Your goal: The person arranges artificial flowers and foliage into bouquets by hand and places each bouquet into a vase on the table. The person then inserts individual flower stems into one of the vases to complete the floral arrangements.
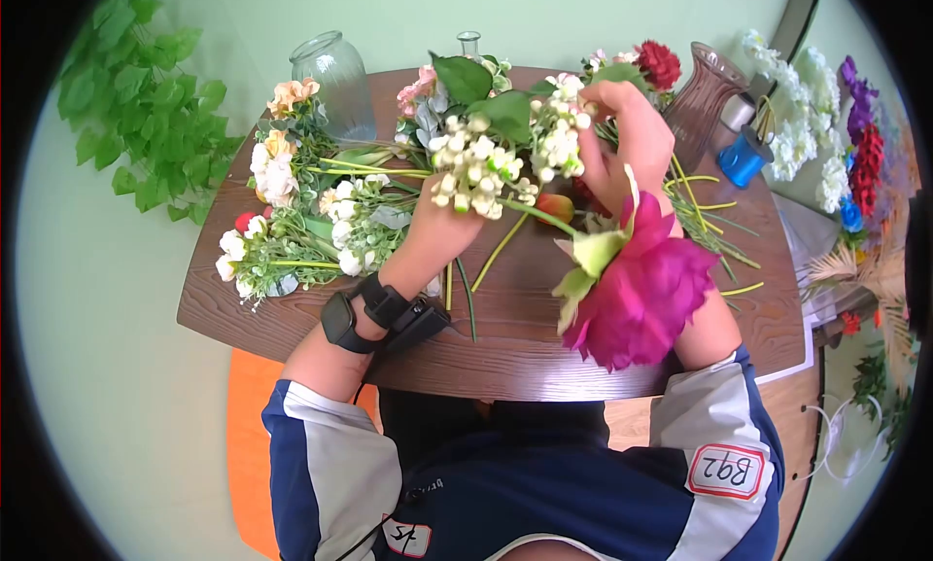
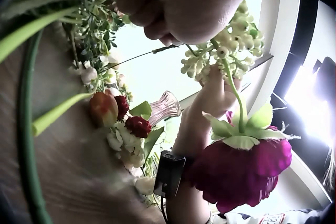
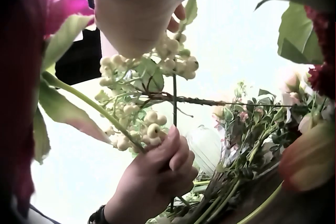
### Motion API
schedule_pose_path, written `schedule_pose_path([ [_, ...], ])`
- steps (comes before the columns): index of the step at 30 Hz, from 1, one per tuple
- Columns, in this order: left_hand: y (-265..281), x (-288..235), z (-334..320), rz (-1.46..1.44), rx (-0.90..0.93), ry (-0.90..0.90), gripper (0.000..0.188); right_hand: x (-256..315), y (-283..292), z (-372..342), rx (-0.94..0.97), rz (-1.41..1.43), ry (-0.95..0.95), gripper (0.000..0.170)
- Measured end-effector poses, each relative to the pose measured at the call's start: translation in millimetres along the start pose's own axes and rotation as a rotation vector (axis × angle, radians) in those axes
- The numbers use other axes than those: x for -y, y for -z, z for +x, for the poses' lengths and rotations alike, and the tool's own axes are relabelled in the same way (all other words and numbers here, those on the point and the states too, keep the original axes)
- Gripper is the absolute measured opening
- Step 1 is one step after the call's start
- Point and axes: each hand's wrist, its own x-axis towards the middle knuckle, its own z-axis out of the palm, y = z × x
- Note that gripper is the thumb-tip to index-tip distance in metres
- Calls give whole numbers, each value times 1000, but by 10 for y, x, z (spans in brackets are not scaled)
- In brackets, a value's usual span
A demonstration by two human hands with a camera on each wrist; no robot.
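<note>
- Head view: the left hand (image 1: 442, 226) and the right hand (image 1: 632, 148) are a little apart, raised above the bench (image 1: 505, 367), with the berry sprig (image 1: 471, 162) between them.
- The left hand grips the stem of the purple flower (image 1: 641, 289). This flower leans toward the person, probably because its big head hangs far from the grip.
- Cut flowers (image 1: 277, 177) lie on the left side of the bench, perhaps so that the middle is free for work. The glass jar (image 1: 333, 94) and the pink vase (image 1: 692, 104) stand at the far edge, and the blue spool (image 1: 743, 160) is near the vase, I think within reach.
- Left wrist view: the left fingers are curled in; the right hand is beside the berries, its fingertips partly hidden.
- Right wrist view: the left hand pinches the purple flower's stem together with a dark stem (image 3: 175, 98), likely to keep both in one bunch. A brown twig (image 3: 210, 102) crosses behind. The right fingers are bent and seem to pinch the sprig's top, maybe for steadying it.
</note>
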Motion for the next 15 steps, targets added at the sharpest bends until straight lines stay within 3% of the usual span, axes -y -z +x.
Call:
schedule_pose_path([
  [3,-1,19,11,-38,-25,-26,17,-78,-32,4,97,-146,-173,27],
  [5,69,-8,31,-279,326,344,13,-95,-41,17,35,-67,-256,20],
  [7,126,-123,93,-300,364,364,17,-209,-52,-5,-50,69,-395,11],
  [9,155,-202,127,-345,382,359,27,-198,-2,41,-115,184,-520,11],
  [12,190,-256,161,-301,393,359,26,-163,57,96,-145,269,-602,13],
  [15,155,-203,131,-303,335,331,22,-98,111,140,49,285,-610,16],
])
